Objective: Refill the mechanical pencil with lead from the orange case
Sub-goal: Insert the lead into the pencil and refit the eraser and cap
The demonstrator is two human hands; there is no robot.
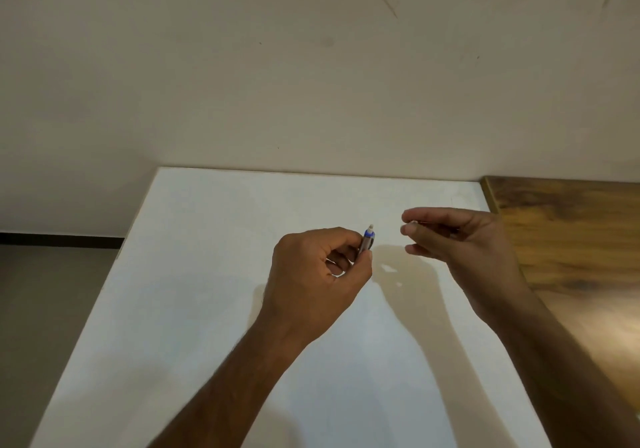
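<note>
Forearms come up from the bottom edge, nearest to me, over a white surface (pixel 207 309) that butts against a wood-grain top (pixel 571 239) on the right. From where I sit, my left hand (pixel 318 274) is clenched around the mechanical pencil (pixel 367 241), its fingers (pixel 346 239) wrapped over the barrel so only the upper end shows: a grey section, a blue band, and a pale eraser tip pointing up and away. I judge it is held upright like this so the top end faces the other hand and lead can drop straight down the barrel. My right hand (pixel 460 236) hovers just beside that tip, apart from it, thumb and forefinger pinched together on something small and pale; it may be the cap, but I cannot tell what it is. No orange case appears anywhere in view, so the lead supply is out of sight. No brand, label or writing on the pencil is legible at this size.
</note>
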